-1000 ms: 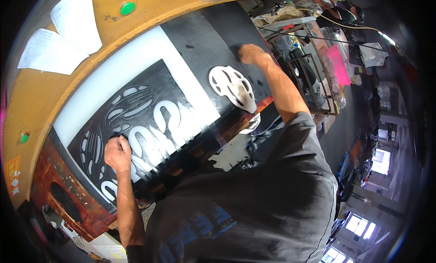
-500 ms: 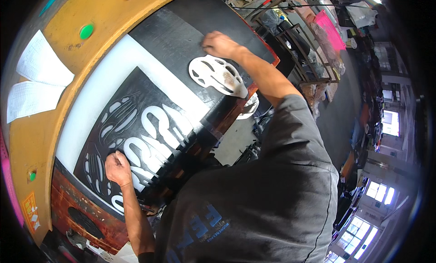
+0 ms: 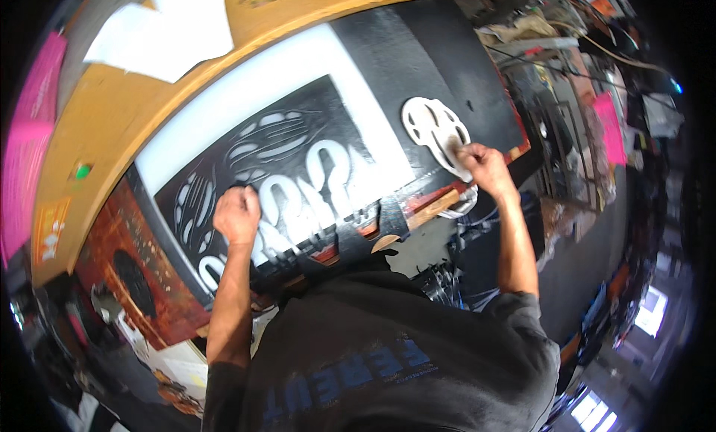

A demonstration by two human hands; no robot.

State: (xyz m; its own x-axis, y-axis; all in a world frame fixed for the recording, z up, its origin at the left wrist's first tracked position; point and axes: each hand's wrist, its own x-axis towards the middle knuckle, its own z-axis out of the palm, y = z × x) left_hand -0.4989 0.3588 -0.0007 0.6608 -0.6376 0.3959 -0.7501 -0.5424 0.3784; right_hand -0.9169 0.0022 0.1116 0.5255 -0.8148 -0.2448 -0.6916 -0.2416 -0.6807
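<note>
White slotted cut-out point(image 3: 441, 133) near front edge of black worktop point(image 3: 384, 55), toward right; we judge it light, flexible, best held by solid rim. Right hand point(image 3: 486, 168) at its narrow end, fingers curled, grip unconfirmed. Left hand point(image 3: 237, 214) closed over black slotted sheet point(image 3: 294, 163).

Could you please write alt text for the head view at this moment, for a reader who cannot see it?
A person's bare right hand is at a flat, rounded, white slotted piece; the bare left hand is at a flat black sheet with cut shapes, on a white flat board.
</note>
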